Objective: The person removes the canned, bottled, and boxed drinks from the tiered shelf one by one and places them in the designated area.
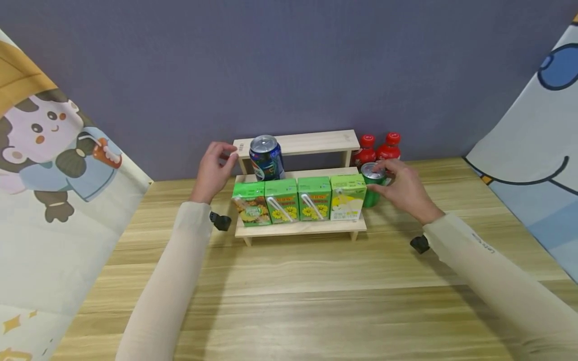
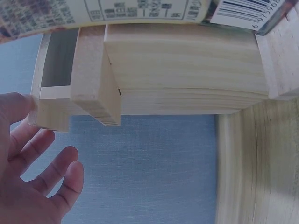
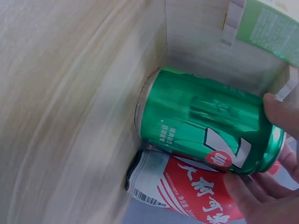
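Note:
In the head view my right hand grips a green soda can near its top. The right wrist view shows the thumb and fingers on either side of the can, which stands on the table beside the shelf's right end. My left hand is at the left end of the two-tier wooden shelf, its fingers loosely bent. In the left wrist view the thumb overlaps the upper board's end; whether it touches is hard to tell.
Several juice boxes line the lower tier. A blue cola can stands behind them at the left. Two red bottles stand behind the green can. A grey wall rises behind, with printed panels at both sides of the wooden table.

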Tool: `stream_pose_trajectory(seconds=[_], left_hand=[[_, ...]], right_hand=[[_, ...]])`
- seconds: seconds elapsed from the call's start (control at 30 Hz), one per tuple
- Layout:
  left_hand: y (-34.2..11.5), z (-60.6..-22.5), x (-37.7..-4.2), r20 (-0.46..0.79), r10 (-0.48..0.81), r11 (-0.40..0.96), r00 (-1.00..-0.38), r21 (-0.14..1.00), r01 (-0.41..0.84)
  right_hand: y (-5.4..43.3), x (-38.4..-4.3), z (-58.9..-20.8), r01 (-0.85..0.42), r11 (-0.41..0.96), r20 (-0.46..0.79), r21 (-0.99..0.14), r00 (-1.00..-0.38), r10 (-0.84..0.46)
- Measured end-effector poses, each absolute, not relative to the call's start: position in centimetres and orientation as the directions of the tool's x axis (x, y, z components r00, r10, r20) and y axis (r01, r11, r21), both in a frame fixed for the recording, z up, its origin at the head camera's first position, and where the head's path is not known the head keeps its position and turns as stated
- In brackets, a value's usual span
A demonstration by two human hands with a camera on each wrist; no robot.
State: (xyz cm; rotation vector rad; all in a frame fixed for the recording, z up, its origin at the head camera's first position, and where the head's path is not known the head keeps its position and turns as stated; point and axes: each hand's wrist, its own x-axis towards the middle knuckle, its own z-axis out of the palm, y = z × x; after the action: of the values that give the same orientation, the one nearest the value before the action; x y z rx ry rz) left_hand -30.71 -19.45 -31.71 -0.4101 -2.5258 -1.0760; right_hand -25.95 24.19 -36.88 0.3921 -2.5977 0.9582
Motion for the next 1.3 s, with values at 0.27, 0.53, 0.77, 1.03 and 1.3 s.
stream_pose_trajectory(seconds=[0.27, 0.53, 0.77, 1.03, 1.3], left_hand=[[-19.4, -31.7, -30.6, 0.438, 0.114, 0.667, -0.892, 0.631, 0.395], [-19.3, -31.5, -30.3, 0.441, 0.116, 0.665, -0.890, 0.631, 0.400], [-19.3, -31.3, -30.1, 0.451, 0.118, 0.663, -0.885, 0.627, 0.408], [-19.3, -31.2, -29.9, 0.456, 0.114, 0.667, -0.883, 0.624, 0.408], [-19.3, -31.1, -29.8, 0.458, 0.121, 0.657, -0.881, 0.628, 0.417]], right_hand=[[24.2, -25.6, -36.0, -0.371, 0.744, 0.376, -0.556, -0.910, -0.174], [23.7, -24.9, -33.7, -0.516, 0.685, 0.558, -0.514, -0.808, -0.189], [22.1, -23.5, -30.4, -0.557, 0.668, 0.597, -0.493, -0.775, -0.206], [19.3, -22.5, -27.6, -0.618, 0.624, 0.624, -0.479, -0.739, -0.253], [15.1, -21.9, -25.8, -0.694, 0.563, 0.628, -0.449, -0.693, -0.353]])
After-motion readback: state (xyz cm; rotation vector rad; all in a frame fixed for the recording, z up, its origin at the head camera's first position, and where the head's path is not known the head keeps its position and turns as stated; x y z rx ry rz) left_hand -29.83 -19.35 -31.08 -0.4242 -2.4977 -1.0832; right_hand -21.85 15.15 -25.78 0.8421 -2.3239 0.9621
